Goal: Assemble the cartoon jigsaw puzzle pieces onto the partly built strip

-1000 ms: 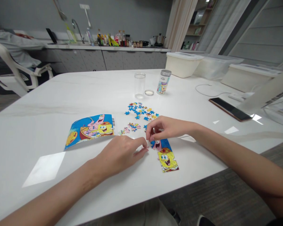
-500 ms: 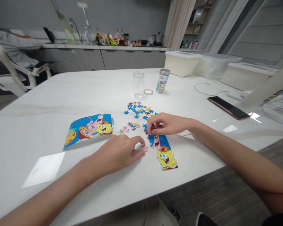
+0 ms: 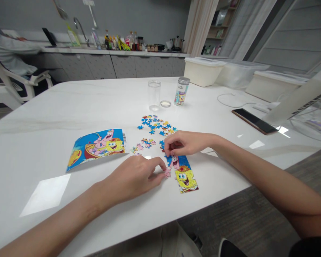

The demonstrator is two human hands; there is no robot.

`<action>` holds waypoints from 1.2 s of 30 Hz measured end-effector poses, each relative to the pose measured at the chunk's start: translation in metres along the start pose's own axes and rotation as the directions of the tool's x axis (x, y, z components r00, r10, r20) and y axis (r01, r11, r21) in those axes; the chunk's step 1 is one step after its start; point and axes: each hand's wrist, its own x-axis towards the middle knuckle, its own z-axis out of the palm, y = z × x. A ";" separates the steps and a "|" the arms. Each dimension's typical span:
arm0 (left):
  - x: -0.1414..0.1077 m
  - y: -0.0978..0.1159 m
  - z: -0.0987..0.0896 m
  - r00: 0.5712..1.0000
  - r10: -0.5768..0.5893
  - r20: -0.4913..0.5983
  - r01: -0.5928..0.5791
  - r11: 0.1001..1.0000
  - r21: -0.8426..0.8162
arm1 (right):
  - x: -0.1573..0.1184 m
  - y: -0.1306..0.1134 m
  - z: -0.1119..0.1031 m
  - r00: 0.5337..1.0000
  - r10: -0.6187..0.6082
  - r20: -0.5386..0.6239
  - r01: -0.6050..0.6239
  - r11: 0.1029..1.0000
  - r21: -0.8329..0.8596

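My left hand (image 3: 139, 175) pinches a pink puzzle piece (image 3: 167, 173) between thumb and forefinger, just beside the left edge of the partly joined jigsaw puzzle (image 3: 186, 178). That joined part shows a yellow face below and a pink face on blue above. My right hand (image 3: 180, 142) rests over its upper end with fingers curled closed; whatever lies between those fingertips is hidden. Several pink and mixed pieces (image 3: 148, 143) lie beyond my left hand. Farther back is a spread of mostly blue loose pieces (image 3: 152, 125).
A curled picture sheet (image 3: 98, 148) lies on the left. Behind the pieces stand a clear jar (image 3: 154, 96), its loose lid (image 3: 165, 104) and a printed canister (image 3: 182, 92). A phone (image 3: 254, 121), cable and white storage boxes (image 3: 203, 71) occupy the right. A person's sleeve (image 3: 13, 50) shows far left.
My left hand has brought the pink piece rightward, closer to the joined puzzle's left edge. My right hand stays at the puzzle's upper end, its fingers slightly lower. The view has shifted a little.
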 end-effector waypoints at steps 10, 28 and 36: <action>0.001 0.002 0.007 0.999 0.016 0.045 -0.018 0.999 0.043 | 0.000 0.000 -0.001 1.000 -0.004 0.017 0.004 1.000 -0.009; -0.002 0.002 0.005 0.990 0.142 0.005 -0.142 0.987 0.076 | 0.000 0.001 -0.002 0.999 -0.006 0.045 0.007 1.000 -0.024; -0.001 0.005 0.003 0.994 0.107 0.034 -0.110 0.990 0.086 | 0.000 0.001 -0.002 0.999 -0.006 0.051 0.008 1.000 -0.027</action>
